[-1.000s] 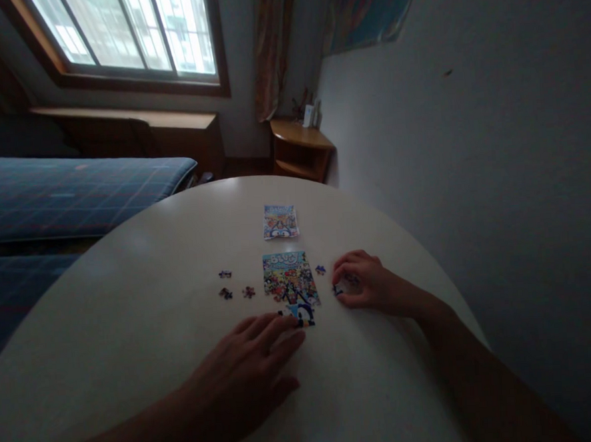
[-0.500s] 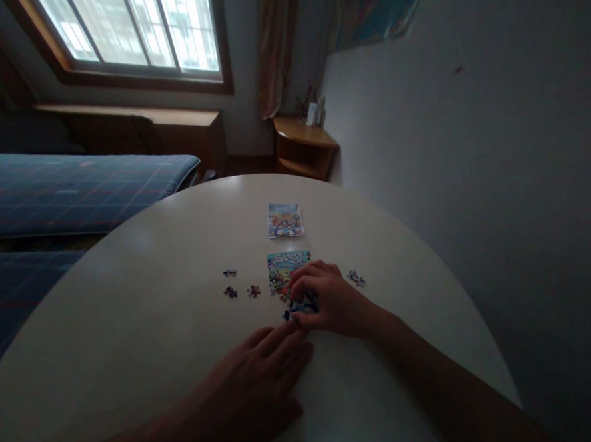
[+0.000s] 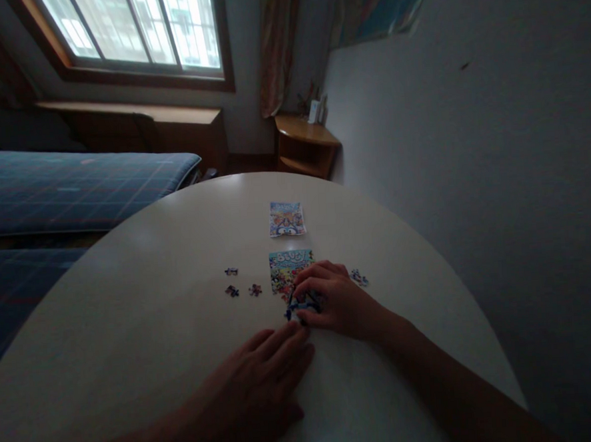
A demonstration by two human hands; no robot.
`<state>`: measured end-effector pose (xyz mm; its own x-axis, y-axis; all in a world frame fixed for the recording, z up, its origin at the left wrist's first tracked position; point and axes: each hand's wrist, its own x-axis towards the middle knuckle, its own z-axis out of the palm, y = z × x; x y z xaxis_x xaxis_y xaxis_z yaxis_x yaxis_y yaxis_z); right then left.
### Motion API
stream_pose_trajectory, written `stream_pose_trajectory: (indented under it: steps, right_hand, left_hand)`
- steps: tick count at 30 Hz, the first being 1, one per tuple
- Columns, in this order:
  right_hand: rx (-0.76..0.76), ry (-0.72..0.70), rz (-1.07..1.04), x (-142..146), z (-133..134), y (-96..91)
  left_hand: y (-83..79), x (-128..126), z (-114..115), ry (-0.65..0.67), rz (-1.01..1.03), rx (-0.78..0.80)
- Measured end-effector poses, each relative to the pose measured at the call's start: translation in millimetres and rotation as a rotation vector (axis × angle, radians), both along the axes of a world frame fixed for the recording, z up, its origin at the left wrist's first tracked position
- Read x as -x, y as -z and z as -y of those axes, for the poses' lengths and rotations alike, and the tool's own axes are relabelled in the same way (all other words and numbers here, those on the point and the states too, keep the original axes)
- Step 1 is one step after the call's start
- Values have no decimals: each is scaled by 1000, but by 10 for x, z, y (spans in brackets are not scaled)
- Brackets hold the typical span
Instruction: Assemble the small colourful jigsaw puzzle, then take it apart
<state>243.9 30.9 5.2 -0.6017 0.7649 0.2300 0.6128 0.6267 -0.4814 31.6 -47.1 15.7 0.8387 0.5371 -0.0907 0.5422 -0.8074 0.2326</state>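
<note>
A small, partly joined jigsaw puzzle (image 3: pixel 305 305), dark blue and white, lies on the table just below the colourful picture sheet (image 3: pixel 284 268). My right hand (image 3: pixel 338 300) curves over it from the right, with thumb and fingers set around the joined pieces and covering much of them. My left hand (image 3: pixel 267 366) lies low on the table with its fingers stretched out, their tips touching the puzzle's near edge. To the left lie three loose puzzle pieces: an upper piece (image 3: pixel 231 271), a lower piece (image 3: pixel 232 291) and a reddish piece (image 3: pixel 255 289).
More loose pieces (image 3: pixel 359 278) lie in a cluster right of my right hand. A printed packet (image 3: pixel 286 219) lies farther back on the round white table (image 3: pixel 177 255). Beyond the table are a plaid mattress (image 3: pixel 83 187), a corner shelf (image 3: pixel 306 130) and the wall on the right.
The view has shifted very slightly. Both hands stay at the puzzle almost unmoved, and the loose pieces lie as before.
</note>
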Motion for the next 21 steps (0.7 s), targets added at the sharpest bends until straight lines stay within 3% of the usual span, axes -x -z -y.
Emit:
stream_pose_trajectory:
  steps: [13,21]
  right_hand:
    - [-96,-90,87,-92,80,-19]
    - [-78,-181,110,-98,105,-49]
  left_hand:
    - [16,13,12,-18,107,6]
    - [7,4,11,-26,76,16]
